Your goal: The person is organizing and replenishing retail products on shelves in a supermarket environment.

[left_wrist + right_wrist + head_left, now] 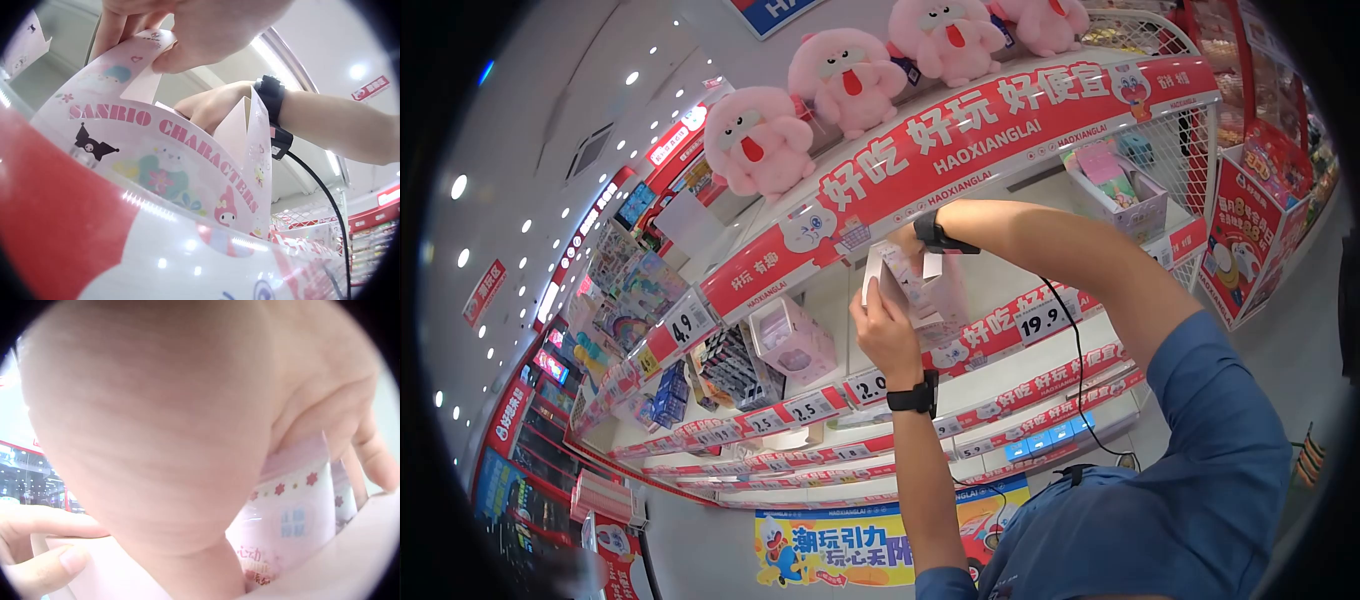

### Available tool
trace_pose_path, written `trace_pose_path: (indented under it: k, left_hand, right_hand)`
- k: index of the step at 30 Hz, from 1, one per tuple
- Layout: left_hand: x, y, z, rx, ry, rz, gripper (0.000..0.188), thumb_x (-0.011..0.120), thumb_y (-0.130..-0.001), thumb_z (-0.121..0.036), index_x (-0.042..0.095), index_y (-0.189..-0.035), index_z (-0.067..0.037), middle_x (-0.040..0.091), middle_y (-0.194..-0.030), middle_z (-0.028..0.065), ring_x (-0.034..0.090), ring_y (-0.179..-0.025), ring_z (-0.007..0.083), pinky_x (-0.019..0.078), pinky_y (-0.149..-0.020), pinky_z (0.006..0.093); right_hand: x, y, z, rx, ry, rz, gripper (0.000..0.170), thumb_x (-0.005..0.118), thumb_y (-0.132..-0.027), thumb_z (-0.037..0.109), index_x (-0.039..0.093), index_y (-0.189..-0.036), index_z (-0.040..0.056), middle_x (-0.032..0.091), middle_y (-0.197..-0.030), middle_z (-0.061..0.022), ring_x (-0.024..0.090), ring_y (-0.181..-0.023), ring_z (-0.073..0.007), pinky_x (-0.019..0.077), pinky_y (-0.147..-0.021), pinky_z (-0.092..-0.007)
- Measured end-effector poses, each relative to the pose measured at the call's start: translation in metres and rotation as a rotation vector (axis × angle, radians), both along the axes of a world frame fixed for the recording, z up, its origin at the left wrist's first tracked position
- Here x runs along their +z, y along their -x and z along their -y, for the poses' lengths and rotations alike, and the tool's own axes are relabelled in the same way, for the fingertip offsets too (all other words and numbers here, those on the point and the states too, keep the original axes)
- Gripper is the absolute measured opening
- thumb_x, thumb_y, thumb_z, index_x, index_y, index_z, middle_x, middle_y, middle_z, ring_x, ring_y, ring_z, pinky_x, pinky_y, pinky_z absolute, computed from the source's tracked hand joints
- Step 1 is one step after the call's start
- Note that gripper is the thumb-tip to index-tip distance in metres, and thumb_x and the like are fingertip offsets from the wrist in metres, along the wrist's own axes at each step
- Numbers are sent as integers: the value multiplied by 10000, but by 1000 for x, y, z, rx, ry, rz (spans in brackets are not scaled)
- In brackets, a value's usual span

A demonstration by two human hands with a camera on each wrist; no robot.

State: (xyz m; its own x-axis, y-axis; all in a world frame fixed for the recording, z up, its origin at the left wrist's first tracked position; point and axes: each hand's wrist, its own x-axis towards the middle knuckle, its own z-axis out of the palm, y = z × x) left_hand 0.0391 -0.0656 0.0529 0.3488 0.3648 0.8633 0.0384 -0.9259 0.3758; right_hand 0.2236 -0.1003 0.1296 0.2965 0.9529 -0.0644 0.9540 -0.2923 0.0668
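Note:
A pale pink cardboard display box (156,134) printed "SANRIO CHARACTERS" stands on the upper shelf, behind the clear front lip. My left hand (887,335) pinches its upper edge between thumb and fingers; the left wrist view has this hand (200,28) at the top. From above, my right hand (908,238) reaches into the box. Close up in the right wrist view, that hand (156,437) straddles pink-and-white printed packets (290,515) that stand inside. Its fingertips are hidden, and I cannot tell whether they grip a packet.
To the left stand a pink box (792,338) and a black rack of small goods (735,368). An open box with packets (1115,190) sits at the shelf's right end. Pink plush toys (758,142) line the top. A black cable (1080,345) hangs from my right wrist.

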Motion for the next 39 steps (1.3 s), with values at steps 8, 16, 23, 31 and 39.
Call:
trace_pose_path:
  k: [8,16,23,31,39]
  left_hand:
    - [2,0,3,44,43,-49,252,564,-873,-79,647,-1107,-33,602,-1061,174,644,-847,345,515,-714,410]
    - [2,0,2,31,19,-26,241,569,-879,-87,649,-1100,-34,597,-1062,182,646,-827,353,519,-689,412]
    - [3,3,6,36,70,-44,244,578,-875,-83,650,-1104,-44,594,-1048,182,647,-795,346,516,-657,404]
    - [1,-1,3,30,53,-38,247,582,-863,-61,655,-1098,-40,586,-1027,176,640,-764,334,509,-656,401]
    - [4,-2,7,33,65,-36,252,574,-860,-40,648,-1099,-17,582,-994,166,639,-797,328,508,-664,392]
  right_hand:
    - [16,21,19,-42,-11,-11,571,850,-556,484,706,-804,-10,685,-771,-143,651,-681,-254,502,-626,-379]
    - [-2,15,25,177,-286,41,354,797,-587,106,680,-885,-45,678,-795,-201,669,-759,-324,502,-600,-392]
    - [16,35,40,-19,-297,-26,287,657,-648,-31,649,-932,-72,660,-799,-230,673,-742,-327,515,-582,-393]
    - [25,56,66,-2,-485,-90,322,700,-661,17,641,-973,-33,661,-838,-213,667,-829,-322,520,-656,-409]
    - [3,21,51,258,-329,-416,295,660,-826,296,684,-955,32,669,-777,-69,609,-698,-175,469,-623,-323]
